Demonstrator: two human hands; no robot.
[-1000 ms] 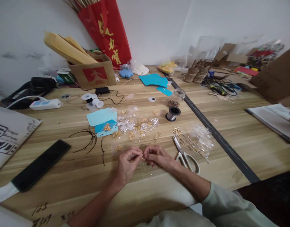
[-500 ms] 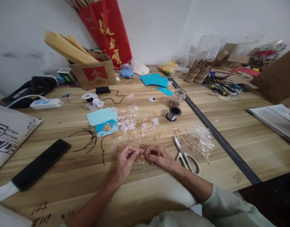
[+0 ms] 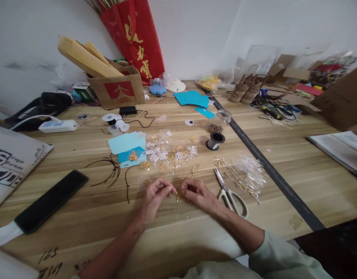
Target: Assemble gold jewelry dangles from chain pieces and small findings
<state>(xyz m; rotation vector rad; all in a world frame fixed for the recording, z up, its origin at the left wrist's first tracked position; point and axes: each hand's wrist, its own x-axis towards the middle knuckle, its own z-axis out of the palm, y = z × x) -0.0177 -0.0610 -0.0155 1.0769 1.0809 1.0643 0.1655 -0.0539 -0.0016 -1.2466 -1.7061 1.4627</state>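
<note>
My left hand (image 3: 157, 196) is closed in a pinch just over the near middle of the table. A small gold charm (image 3: 176, 196) hangs at its fingertips, and a faint clear strand seems to trail below. Slightly to the right, my right hand (image 3: 198, 193) has its thumb and forefinger pressed together; anything between them is too small or hidden. A narrow gap separates the two hands. Behind them are a loose gold chain (image 3: 194, 169) and heaps of gold and silver findings (image 3: 178, 153). One tiny bead (image 3: 187, 216) lies nearer to me.
Scissors (image 3: 223, 186) lie right of my right hand, with a longer chain (image 3: 235, 176) and clear plastic bags (image 3: 251, 172) beyond. A wire spool (image 3: 215, 141) stands farther back. Blue cards (image 3: 127, 143) and black cords (image 3: 107, 170) are to the left, near a black paddle-shaped object (image 3: 53, 201).
My hands have drawn slightly apart, the right one moving rightward. The gold charm now hangs from the left fingertips alone. The whole view has shifted a little.
</note>
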